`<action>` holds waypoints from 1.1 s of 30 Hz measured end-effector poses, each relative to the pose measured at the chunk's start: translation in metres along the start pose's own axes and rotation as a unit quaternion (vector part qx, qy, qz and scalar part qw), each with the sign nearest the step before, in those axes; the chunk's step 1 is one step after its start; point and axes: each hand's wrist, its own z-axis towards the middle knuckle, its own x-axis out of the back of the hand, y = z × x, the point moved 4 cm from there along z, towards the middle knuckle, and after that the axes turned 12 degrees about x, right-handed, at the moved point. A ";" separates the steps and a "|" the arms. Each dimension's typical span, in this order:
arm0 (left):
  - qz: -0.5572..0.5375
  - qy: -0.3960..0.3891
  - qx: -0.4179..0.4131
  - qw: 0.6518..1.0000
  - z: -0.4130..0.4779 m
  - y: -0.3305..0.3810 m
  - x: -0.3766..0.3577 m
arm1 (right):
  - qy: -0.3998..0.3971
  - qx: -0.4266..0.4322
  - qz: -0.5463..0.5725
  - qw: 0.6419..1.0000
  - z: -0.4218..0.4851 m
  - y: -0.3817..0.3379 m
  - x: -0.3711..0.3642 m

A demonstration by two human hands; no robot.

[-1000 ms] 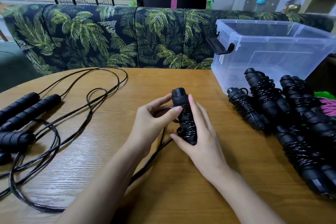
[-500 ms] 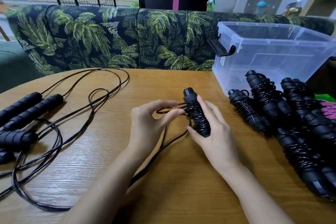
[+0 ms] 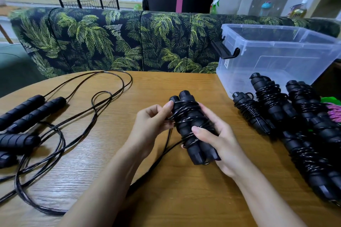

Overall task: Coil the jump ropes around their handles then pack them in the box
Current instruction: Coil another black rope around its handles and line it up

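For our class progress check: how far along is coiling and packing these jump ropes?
Done: several coiled jump ropes lie beside the clear plastic box. In hand: the right hand grips a half-wound jump rope; the left hand pinches it near the top. Left: the uncoiled jump ropes at far left, and all packing; the box looks empty.

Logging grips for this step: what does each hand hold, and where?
The right hand grips the paired black handles round their lower half; the left hand pinches the rope against their upper part.

left hand (image 3: 151, 125) pinching rope (image 3: 167, 142), right hand (image 3: 219, 143) curled around 2 handles (image 3: 184, 97)
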 end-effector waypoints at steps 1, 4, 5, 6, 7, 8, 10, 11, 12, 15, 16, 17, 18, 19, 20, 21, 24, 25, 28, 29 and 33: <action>-0.005 0.003 -0.005 1.000 0.000 0.001 0.000 | -0.004 -0.007 0.011 1.000 -0.001 0.000 0.000; -0.019 0.023 -0.015 0.999 0.001 -0.001 0.001 | -0.019 -0.001 -0.042 0.999 0.000 -0.003 0.002; -0.023 0.032 -0.020 0.999 0.002 -0.002 0.002 | -0.030 0.012 -0.085 0.996 0.001 -0.004 0.003; -0.023 0.044 -0.027 0.998 0.002 -0.002 0.004 | -0.037 0.023 -0.126 0.991 0.001 -0.004 0.004; -0.022 0.057 -0.035 0.998 0.003 -0.003 0.005 | -0.040 0.033 -0.152 0.987 0.001 -0.004 0.004; -0.018 0.070 -0.044 0.996 0.003 -0.003 0.005 | -0.040 0.041 -0.175 0.983 0.001 -0.005 0.003; 0.004 0.092 -0.063 0.994 0.001 -0.004 0.003 | -0.042 0.067 -0.255 0.964 -0.001 -0.003 -0.002; 0.020 0.101 -0.072 0.992 -0.001 -0.005 0.002 | -0.042 0.077 -0.318 0.944 -0.002 -0.003 -0.006; 0.035 0.108 -0.077 0.990 -0.002 -0.006 0.000 | -0.038 0.080 -0.385 0.918 -0.003 -0.004 -0.010; 0.075 0.114 -0.084 0.987 -0.006 -0.011 -0.005 | -0.021 0.089 -0.551 0.829 -0.008 -0.003 -0.015; 0.083 0.109 -0.086 0.987 -0.007 -0.011 -0.007 | -0.012 0.112 -0.578 0.808 -0.010 -0.003 -0.016; 0.080 0.102 -0.086 0.988 -0.008 -0.011 -0.009 | -0.001 0.139 -0.593 0.793 -0.011 -0.004 -0.016; 0.070 0.092 -0.081 0.990 -0.009 -0.009 -0.009 | 0.013 0.161 -0.599 0.784 -0.011 -0.006 -0.017; 0.061 0.083 -0.073 0.992 -0.010 -0.008 -0.010 | 0.025 0.175 -0.601 0.779 -0.012 -0.007 -0.016; 0.063 0.074 -0.069 0.993 -0.010 -0.006 -0.009 | 0.033 0.181 -0.601 0.777 -0.012 -0.008 -0.016; 0.079 0.062 -0.074 0.992 -0.009 -0.004 -0.009 | 0.037 0.181 -0.601 0.778 -0.011 -0.008 -0.016; 0.150 0.002 -0.105 0.983 -0.008 0.004 -0.011 | 0.039 0.169 -0.592 0.787 -0.010 -0.007 -0.013; 0.164 -0.019 -0.105 0.981 -0.008 0.005 -0.011 | 0.041 0.164 -0.585 0.793 -0.010 -0.006 -0.011; 0.205 -0.087 -0.097 0.970 -0.007 0.008 -0.010 | 0.048 0.164 -0.580 0.797 -0.009 -0.004 -0.006; 0.213 -0.103 -0.094 0.967 -0.008 0.009 -0.010 | 0.047 0.164 -0.581 0.796 -0.009 -0.004 -0.005; 0.236 -0.064 -0.123 0.962 -0.006 0.009 -0.005 | 0.031 0.160 -0.577 0.800 -0.009 -0.002 -0.005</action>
